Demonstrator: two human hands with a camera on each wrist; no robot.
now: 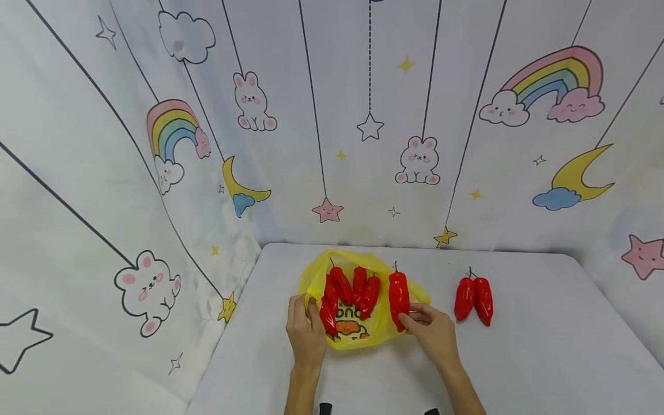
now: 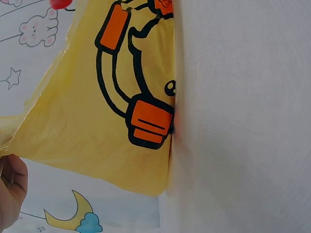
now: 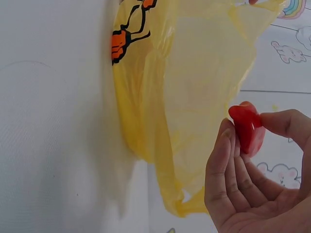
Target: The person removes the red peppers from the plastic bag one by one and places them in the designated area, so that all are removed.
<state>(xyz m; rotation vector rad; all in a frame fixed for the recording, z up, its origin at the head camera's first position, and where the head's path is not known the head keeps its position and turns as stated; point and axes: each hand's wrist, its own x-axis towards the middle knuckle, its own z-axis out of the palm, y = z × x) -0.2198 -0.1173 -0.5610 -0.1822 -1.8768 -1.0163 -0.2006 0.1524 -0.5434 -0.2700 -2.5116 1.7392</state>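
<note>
A yellow plastic bag [image 1: 311,276] with printed letters and an orange cartoon lies on the table with its mouth spread wide. Several glossy red peppers [image 1: 370,297] with dark stems are inside, mostly toward its left. My left hand [image 1: 306,333] grips the bag's left rim; in the left wrist view, that hand [image 2: 12,189] pinches a corner of the film. Between thumb and fingers, my right hand [image 1: 433,334] holds another red pepper [image 1: 399,297] by its lower end, stem up, overlapping the bag's right side. The right wrist view shows this pepper [image 3: 249,128] beside the bag's mouth.
Two more red peppers [image 1: 483,301] lie side by side on the white table [image 1: 539,346], right of my right hand. A white cloth wall [image 1: 342,86] printed with rabbits, stars and rainbows rises behind the table. Small black objects [image 1: 325,408] show at the bottom edge.
</note>
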